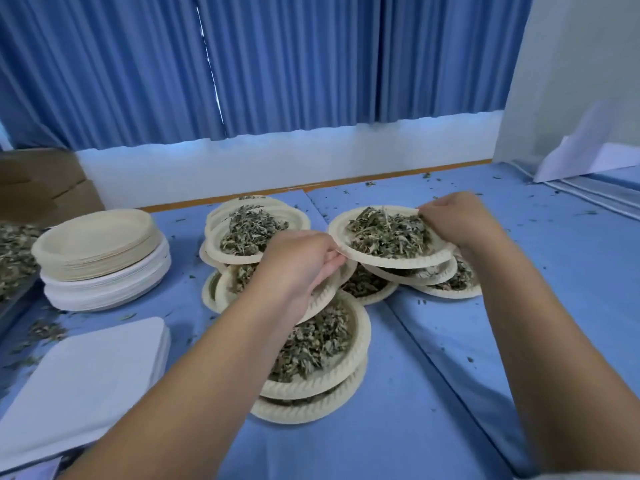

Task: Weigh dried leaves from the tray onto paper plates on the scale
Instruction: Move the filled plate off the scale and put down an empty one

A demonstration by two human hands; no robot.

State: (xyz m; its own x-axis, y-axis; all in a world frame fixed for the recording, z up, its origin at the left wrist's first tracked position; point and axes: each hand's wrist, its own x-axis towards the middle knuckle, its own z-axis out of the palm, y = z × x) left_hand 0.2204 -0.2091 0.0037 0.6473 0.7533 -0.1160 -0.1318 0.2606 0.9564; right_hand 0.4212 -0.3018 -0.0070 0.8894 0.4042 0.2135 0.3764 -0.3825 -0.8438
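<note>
From the head camera, a paper plate [391, 264] heaped with dried leaves [388, 233] sits level in the middle of the blue-covered worktop [450, 375], toward its far edge, held on both sides. The left grip [298, 261] pinches the plate's left rim, fingers curled beneath it, and the right grip [457, 220] curls over the far right rim, its fingertips [426, 210] at the edge of the leaf pile. The plate is directly above several other filled plates [446, 292] that overlap one another; whether it rests on them or is held just clear cannot be told. To its left, nearer the far edge, stands a rear pile of filled plates [221, 220], loosely stacked and askew. Toward the near edge, partly under the left forearm, is a front pile of filled plates [311, 388], its top plate full of leaves. By the left edge rises a stack of empty plates [100, 244], beige ones on top of white ones. In the near left corner lies a stack of white square sheets [79, 375]; what they are cannot be told. At the left edge the tray of leaves [14, 258] shows only in part, with a cardboard box [41, 181] behind it. Leaf scraps [519, 216] are scattered over the worktop, thickest toward the far right corner. A folded white paper [588, 154] lies at the far right, and a blue curtain [277, 64] hangs behind the far edge.
</note>
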